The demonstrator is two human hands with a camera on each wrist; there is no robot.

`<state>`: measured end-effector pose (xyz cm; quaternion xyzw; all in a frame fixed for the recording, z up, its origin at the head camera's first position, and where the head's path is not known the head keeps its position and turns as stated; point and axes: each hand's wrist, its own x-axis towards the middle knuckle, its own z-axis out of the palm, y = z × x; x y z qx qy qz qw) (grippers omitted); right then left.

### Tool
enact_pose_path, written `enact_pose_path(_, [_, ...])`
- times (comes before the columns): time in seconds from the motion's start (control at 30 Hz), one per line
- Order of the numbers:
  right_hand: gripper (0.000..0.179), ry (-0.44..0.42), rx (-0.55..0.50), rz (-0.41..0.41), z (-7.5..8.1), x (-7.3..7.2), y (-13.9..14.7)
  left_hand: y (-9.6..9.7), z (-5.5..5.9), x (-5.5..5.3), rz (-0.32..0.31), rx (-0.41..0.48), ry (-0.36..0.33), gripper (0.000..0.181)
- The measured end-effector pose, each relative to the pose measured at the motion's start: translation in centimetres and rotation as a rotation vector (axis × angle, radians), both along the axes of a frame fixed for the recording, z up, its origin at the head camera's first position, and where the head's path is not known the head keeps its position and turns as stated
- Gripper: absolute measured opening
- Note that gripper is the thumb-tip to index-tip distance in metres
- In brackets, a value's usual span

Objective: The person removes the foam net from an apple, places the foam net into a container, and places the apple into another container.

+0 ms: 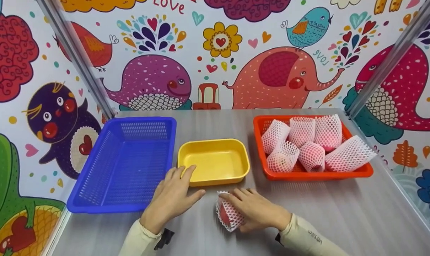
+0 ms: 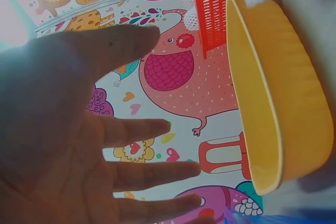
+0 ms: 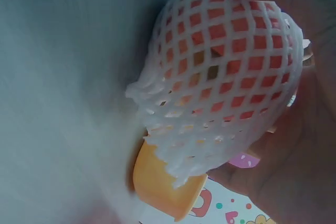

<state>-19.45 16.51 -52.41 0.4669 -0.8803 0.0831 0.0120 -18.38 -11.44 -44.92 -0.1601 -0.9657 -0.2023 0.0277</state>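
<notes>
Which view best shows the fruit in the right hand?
Right wrist: the fruit is large and close, netting clear. Head shows it smaller, partly covered by the right hand; left wrist catches only an edge.

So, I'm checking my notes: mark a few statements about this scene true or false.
1. The right hand holds a netted fruit, the left hand nothing. True.
2. The yellow tub sits between the blue basket and red basket. True.
3. The left hand is clenched. False: its fingers are spread.
4. Six netted fruits lie in the red basket. True.
5. The held fruit is inside the yellow tub. False: it is on the tub's near side.
</notes>
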Motion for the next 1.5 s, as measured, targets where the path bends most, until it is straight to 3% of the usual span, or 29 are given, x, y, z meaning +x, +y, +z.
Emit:
enact_pose_path(0.17, [0.127,-0.024,0.002,-0.017,-0.2,0.2,0.0,0.4,-0.7,0.0,-0.027,0.018,0.034,0.070])
enact_pose_path(0.37, [0.138,-0.084,-0.030,-0.072,-0.4,0.2,0.1,1.3,-2.0,0.1,-0.075,0.097,0.104,0.049])
enact_pose_path(0.6, [0.132,-0.144,-0.113,-0.089,-0.7,0.3,0.2,2.8,-5.0,0.6,-0.218,0.188,0.090,0.029])
enact_pose_path(0.8, [0.127,-0.162,-0.123,-0.095,-0.6,0.3,0.3,4.1,-6.7,0.8,-0.341,0.348,0.065,0.019])
enact_pose_path(0.93, [0.124,-0.172,-0.145,-0.095,-0.8,0.3,0.4,4.7,-7.5,0.7,-0.373,0.363,0.001,0.025])
enact_pose_path(1.17, [0.127,-0.194,-0.185,-0.090,-1.3,0.7,0.5,5.7,-8.8,0.7,-0.415,0.291,-0.087,0.059])
enact_pose_path(1.3, [0.128,-0.195,-0.202,-0.085,-1.5,0.8,0.3,6.1,-9.5,0.1,-0.436,0.285,-0.113,0.072])
enact_pose_path(1.5, [0.131,-0.187,-0.192,-0.089,-0.8,0.3,0.7,6.6,-9.7,-0.9,-0.415,0.301,-0.112,0.070])
